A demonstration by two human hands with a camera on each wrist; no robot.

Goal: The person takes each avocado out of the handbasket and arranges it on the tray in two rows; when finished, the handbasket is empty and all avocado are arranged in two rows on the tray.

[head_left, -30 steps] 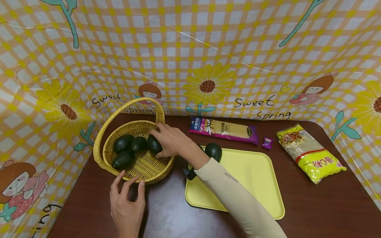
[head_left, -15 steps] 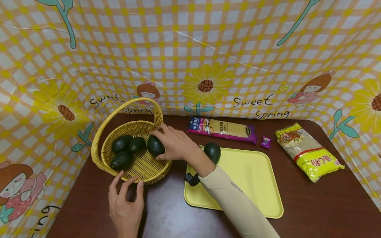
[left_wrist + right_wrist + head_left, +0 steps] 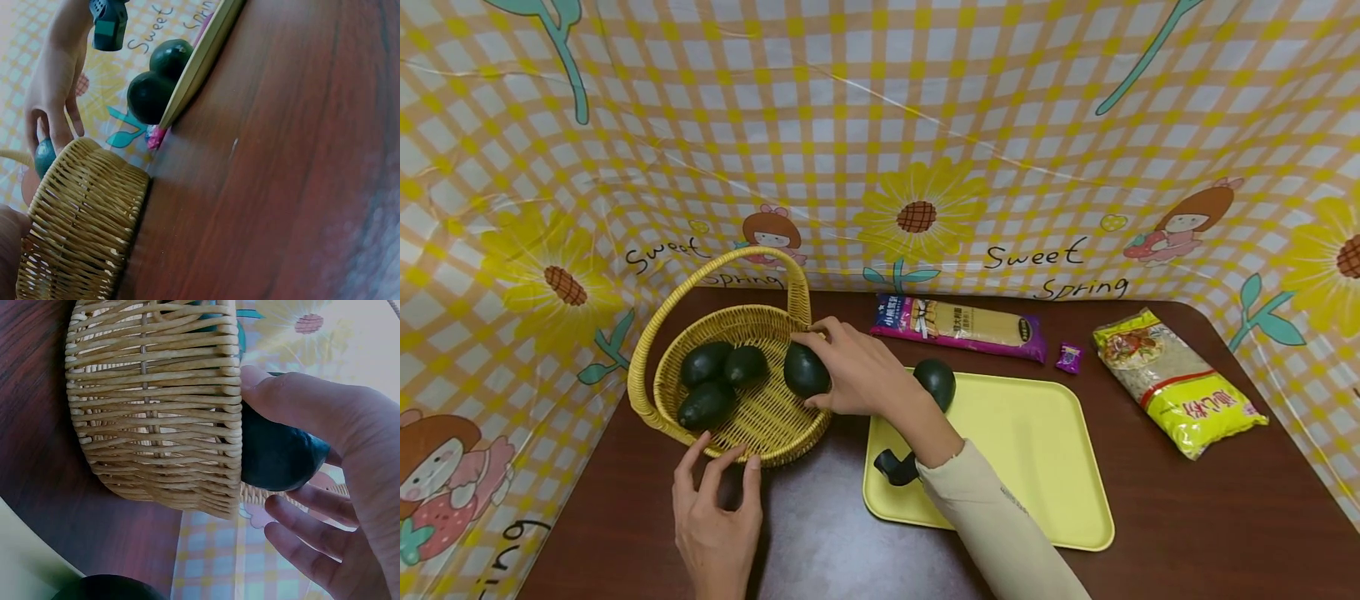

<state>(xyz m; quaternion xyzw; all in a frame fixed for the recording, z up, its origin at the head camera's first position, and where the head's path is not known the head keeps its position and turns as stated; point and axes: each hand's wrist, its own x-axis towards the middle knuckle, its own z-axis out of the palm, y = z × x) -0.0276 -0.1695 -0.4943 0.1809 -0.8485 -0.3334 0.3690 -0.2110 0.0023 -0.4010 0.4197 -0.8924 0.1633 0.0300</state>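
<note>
A dark green avocado (image 3: 807, 372) is gripped by my right hand (image 3: 861, 371) above the right side of the wicker basket (image 3: 801, 446). The right wrist view has this avocado (image 3: 281, 453) at the basket's rim, thumb on one side and fingers on the other. Three more avocados (image 3: 709, 405) lie together in the left part of the basket, under its arched handle (image 3: 681, 296). At the basket's front, my left hand (image 3: 718, 512) has bent, spread fingers with the tips at the rim. In the left wrist view, two avocados (image 3: 150, 97) lie on the yellow tray.
The yellow tray (image 3: 1037, 450) lies right of the basket, partly under my right forearm. Behind it are a spaghetti packet (image 3: 958, 327) and a small purple wrapped sweet (image 3: 1070, 358). A yellow-and-clear food bag (image 3: 1180, 383) lies at the right. A checked cloth (image 3: 820, 125) hangs behind the table.
My right hand has moved right with the avocado, away from the other three and toward the basket's right rim. The left hand has stayed at the front rim.
</note>
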